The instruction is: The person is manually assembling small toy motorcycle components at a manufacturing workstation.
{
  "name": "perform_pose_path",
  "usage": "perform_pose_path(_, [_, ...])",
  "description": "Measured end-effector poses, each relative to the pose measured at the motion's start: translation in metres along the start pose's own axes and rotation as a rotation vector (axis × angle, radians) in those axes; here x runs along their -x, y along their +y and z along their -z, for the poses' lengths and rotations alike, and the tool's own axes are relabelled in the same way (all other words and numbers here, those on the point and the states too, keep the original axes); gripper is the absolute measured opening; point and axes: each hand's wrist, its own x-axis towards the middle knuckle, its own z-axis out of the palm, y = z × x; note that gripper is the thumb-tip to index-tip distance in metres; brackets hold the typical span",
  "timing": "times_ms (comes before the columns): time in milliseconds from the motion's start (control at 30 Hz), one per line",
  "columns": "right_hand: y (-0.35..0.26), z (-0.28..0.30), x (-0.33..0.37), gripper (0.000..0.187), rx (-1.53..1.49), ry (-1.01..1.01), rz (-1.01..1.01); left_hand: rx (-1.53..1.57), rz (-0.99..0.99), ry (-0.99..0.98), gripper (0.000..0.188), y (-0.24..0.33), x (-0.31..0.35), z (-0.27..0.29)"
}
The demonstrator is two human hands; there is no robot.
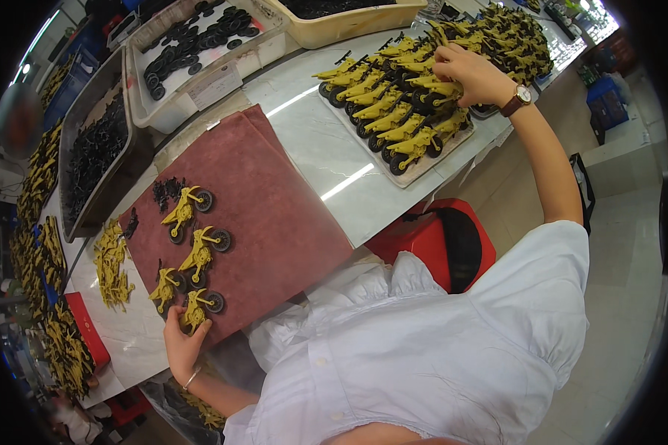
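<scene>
The small yellow plastic toy motorcycle with black wheels (197, 308) lies at the near corner of the dark red felt mat (274, 215), and the left hand (183, 343) grips it, fingers curled round its rear end. Three more yellow toy motorcycles (194, 237) lie in a loose column on the same mat just beyond it (each on its side, wheels toward the person's right), and a little heap of small black plastic parts (166, 190) sits at the mat's far left corner.

The right hand (473, 74) is stretched out well away from the left, fingers bent down and pinched onto the packed rows of finished yellow motorcycles (393, 111) that stand on a flat pale board (423, 169); a brown-strapped wristwatch (520, 97) is on that wrist. Exactly which one the fingers hold cannot be made out. A larger pile of the same yellow motorcycles (512, 37) lies behind the board.

The mat and board rest on a white marble-patterned desk (326, 148). To the left of the mat lies a scatter of loose yellow frame parts (111, 263). Further back stand a grey tray of black parts (93, 152) and a white bin of black wheels (193, 44). A red stool (423, 237) shows beneath the desk edge.
</scene>
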Motion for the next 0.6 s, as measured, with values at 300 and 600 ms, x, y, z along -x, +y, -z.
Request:
perform_pose_path(300, [-0.003,-0.012,0.007,0.042,0.097,-0.051,-0.021,-0.007,-0.003,0.006,0.044,0.005,0.001,0.0])
perform_pose_path(600, [-0.011,-0.021,0.015,0.034,0.044,0.019,-0.052,-0.002,-0.04,-0.042,0.042,-0.003,0.003,0.006])
